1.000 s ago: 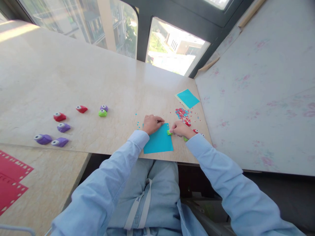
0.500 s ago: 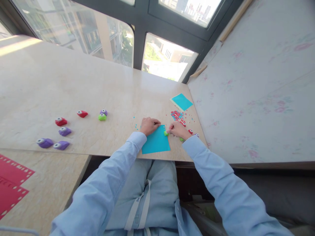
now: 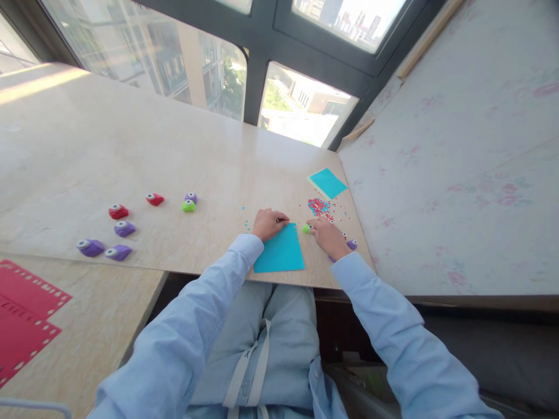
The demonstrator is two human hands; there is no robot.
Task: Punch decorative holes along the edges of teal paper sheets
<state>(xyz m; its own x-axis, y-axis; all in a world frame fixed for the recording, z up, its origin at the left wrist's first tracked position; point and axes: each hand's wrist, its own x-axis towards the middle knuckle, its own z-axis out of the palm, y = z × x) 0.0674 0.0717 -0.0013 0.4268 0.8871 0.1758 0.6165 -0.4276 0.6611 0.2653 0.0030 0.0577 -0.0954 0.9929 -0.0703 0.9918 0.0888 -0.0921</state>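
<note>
A blue sheet of paper (image 3: 282,253) lies at the table's front, with small holes along its upper right edge. My left hand (image 3: 268,224) is closed at the top of the sheet, its fingers pinching the edge. Just right of the sheet, apart from it, my right hand (image 3: 331,237) has its fingers on a small green craft punch (image 3: 307,228). Partly hidden behind that hand are more punches, among them a purple punch (image 3: 351,245).
Red and blue paper bits (image 3: 318,206) are heaped beyond my right hand, below a smaller blue paper (image 3: 328,183). Several punches stand at left, including a red punch (image 3: 118,211) and a green punch (image 3: 188,205). Red punched sheets (image 3: 30,314) lie lower left. A wall (image 3: 437,203) bounds the right.
My right hand has drawn the green punch off the sheet's right edge, away to the right. My left hand stays on the paper. The whole view has shifted slightly.
</note>
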